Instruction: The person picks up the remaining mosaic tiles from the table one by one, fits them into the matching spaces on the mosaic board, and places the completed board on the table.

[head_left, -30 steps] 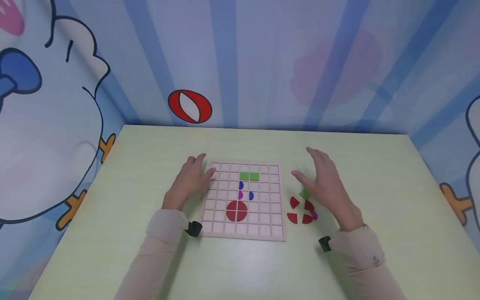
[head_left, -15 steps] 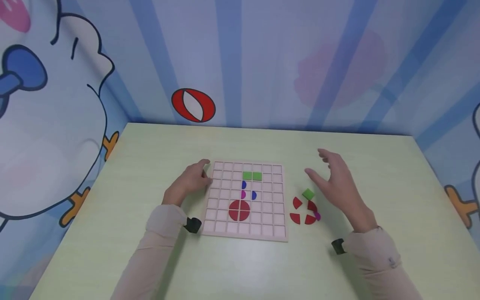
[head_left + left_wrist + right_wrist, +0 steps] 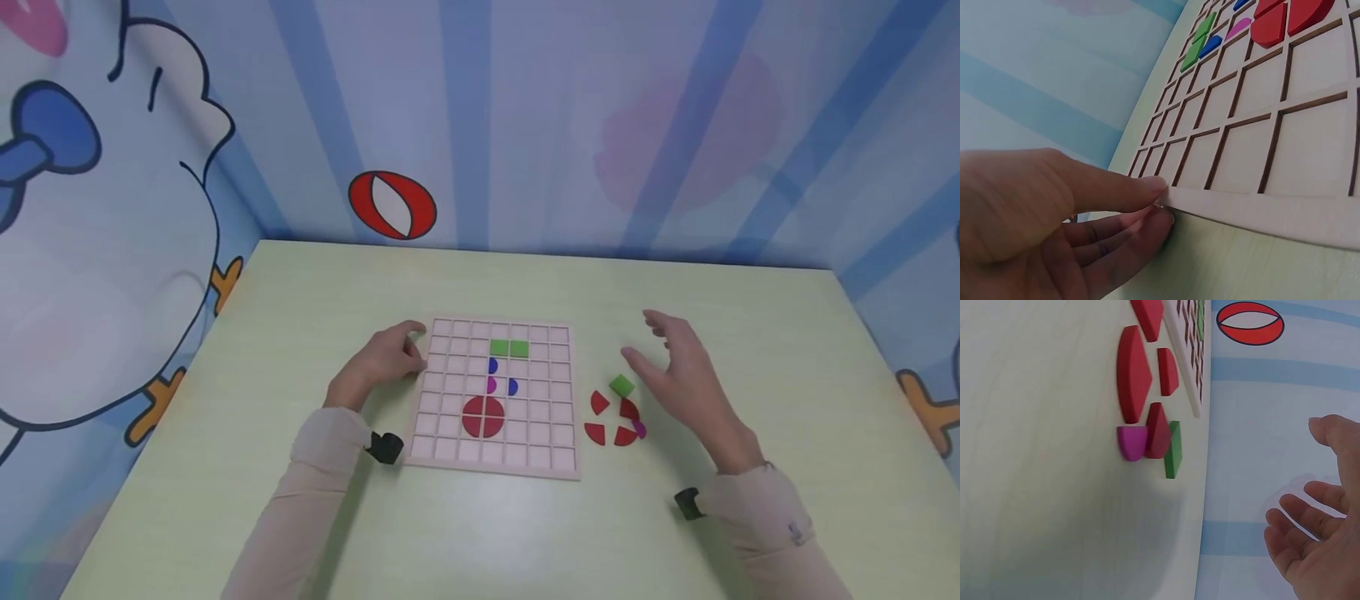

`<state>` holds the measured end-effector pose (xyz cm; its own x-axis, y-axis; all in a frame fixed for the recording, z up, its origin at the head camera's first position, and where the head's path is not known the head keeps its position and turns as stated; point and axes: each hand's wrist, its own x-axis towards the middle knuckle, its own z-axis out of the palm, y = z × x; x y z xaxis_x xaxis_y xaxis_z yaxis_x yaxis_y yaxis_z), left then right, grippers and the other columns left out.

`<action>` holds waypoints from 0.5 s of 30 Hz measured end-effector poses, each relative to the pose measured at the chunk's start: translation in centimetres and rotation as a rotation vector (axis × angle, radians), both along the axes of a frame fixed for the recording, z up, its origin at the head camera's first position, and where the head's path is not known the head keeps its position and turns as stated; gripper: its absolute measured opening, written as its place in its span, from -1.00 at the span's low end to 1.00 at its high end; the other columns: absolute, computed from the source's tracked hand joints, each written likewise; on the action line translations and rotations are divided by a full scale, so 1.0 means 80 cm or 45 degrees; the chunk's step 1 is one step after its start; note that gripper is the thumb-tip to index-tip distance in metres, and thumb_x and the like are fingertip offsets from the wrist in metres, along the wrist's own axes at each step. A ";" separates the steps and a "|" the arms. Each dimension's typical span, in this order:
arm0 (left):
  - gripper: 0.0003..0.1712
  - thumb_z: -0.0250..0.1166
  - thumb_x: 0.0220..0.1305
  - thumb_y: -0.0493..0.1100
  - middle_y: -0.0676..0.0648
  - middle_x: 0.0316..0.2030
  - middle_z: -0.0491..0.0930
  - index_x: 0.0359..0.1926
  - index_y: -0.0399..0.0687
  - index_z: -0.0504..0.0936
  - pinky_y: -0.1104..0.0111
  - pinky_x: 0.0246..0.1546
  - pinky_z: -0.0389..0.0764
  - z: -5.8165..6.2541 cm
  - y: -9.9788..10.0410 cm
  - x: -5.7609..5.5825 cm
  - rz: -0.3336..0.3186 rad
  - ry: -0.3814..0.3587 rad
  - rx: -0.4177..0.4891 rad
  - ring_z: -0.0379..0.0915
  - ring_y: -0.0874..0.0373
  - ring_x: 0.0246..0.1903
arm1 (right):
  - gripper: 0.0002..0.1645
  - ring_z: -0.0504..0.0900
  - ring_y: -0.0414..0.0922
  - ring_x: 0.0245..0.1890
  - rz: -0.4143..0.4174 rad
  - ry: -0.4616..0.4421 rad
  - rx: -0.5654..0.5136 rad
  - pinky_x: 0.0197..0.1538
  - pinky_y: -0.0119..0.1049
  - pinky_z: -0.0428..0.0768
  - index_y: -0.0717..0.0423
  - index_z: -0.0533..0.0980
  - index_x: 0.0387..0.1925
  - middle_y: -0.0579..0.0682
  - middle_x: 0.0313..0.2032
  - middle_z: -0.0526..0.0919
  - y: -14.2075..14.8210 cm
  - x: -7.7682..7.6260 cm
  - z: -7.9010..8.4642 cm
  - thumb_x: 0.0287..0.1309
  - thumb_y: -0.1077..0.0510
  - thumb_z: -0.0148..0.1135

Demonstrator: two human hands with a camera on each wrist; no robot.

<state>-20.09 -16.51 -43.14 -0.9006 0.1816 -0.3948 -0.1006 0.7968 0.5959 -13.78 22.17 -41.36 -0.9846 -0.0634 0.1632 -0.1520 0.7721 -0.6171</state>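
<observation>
A pale pink grid board (image 3: pixel 493 472) lies on the table. My left hand (image 3: pixel 382 358) is at its left side, and in the left wrist view the thumb (image 3: pixel 1154 183) and fingertips pinch the board's edge. On the board are two green squares (image 3: pixel 509 348), two blue half-rounds (image 3: pixel 513 387), a magenta half-round (image 3: pixel 491 385) and a red circle of quarter pieces (image 3: pixel 492 407). Relaxed and holding nothing, my right hand (image 3: pixel 686 383) hovers right of the loose pieces. These are a green square (image 3: pixel 622 386), several red quarter pieces (image 3: pixel 624 436) and a magenta piece (image 3: pixel 640 429).
The light green table (image 3: pixel 487 542) reaches back to a blue striped wall (image 3: pixel 540 125). A red and white ball (image 3: pixel 392 205) and cartoon figures are printed on the walls.
My left fingers have drawn in from a spread pose onto the board's left edge. My right hand has moved right, uncovering the loose green square. The head view has shifted slightly.
</observation>
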 end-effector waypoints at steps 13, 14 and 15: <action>-0.31 0.28 0.22 -0.27 -0.13 -0.18 0.51 0.35 -0.08 0.27 0.37 -0.30 0.45 0.004 0.004 0.003 0.061 -0.067 0.026 0.44 0.08 -0.30 | -0.21 0.35 0.20 0.18 0.023 0.011 0.040 0.11 0.20 0.41 0.19 0.17 0.37 0.25 0.24 0.33 0.013 0.007 -0.007 0.21 0.03 0.23; -0.31 0.28 0.22 -0.27 -0.13 -0.17 0.50 0.35 -0.07 0.26 0.37 -0.29 0.45 0.004 0.004 0.004 0.062 -0.070 0.026 0.44 0.07 -0.29 | -0.21 0.35 0.20 0.18 0.027 0.012 0.038 0.11 0.21 0.40 0.19 0.17 0.37 0.25 0.24 0.33 0.014 0.008 -0.008 0.21 0.03 0.23; -0.30 0.28 0.21 -0.27 -0.13 -0.17 0.50 0.36 -0.07 0.26 0.36 -0.28 0.44 0.005 0.004 0.004 0.061 -0.073 0.027 0.43 0.07 -0.28 | -0.22 0.35 0.20 0.18 0.030 0.012 0.036 0.11 0.21 0.40 0.19 0.17 0.37 0.25 0.24 0.33 0.015 0.008 -0.008 0.22 0.02 0.22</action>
